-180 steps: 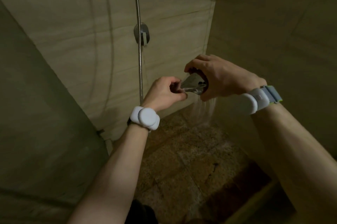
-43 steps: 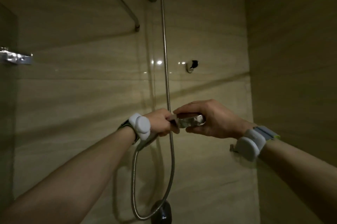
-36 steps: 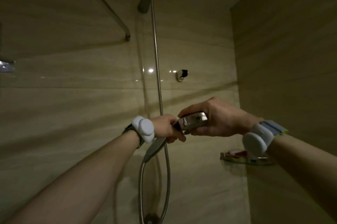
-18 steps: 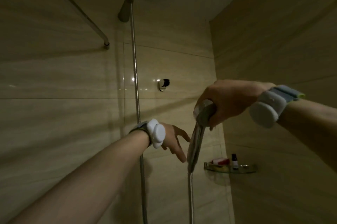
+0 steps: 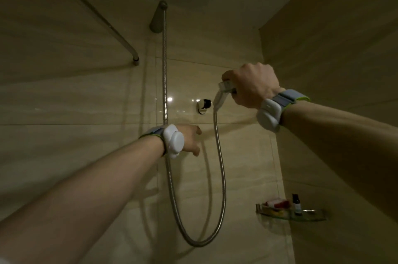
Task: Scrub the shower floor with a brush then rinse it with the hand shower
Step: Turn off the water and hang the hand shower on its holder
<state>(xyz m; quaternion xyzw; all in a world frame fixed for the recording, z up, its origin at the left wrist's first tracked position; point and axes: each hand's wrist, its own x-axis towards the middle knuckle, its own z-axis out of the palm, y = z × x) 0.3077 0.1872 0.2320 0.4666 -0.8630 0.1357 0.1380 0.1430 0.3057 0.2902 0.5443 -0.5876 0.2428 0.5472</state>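
Lifting the hand shower [image 5: 221,93] toward the wall holder [image 5: 203,105], the right hand [image 5: 252,86] now carries it alone: its grip is curled tight over the head end, knuckles up, with the handle pointing down and left so that its lower end sits just beside the holder but apart from it. Half a second ago the head hung lower and further from the bracket; a second ago both hands shared it. The left hand [image 5: 190,140] has let go and hangs lower, near the hose [image 5: 223,177]; it holds nothing, though the white wrist device [image 5: 173,144] hides most of its fingers, so how they lie is hard to tell. The hose loops down from the handle in a slack U and climbs back up the wall.

No water shows at the head now, whereas five seconds ago a spray was falling on the brown floor tiles. The view has swung up from that floor to the wall, the glass corner shelf [image 5: 290,215] with its small bottles low on the right. Neither the floor nor any brush is in sight.

I judge the rinse finished and the shower being put away. What remains looks like seating the handle in the holder; the slack hose could tug it askew.
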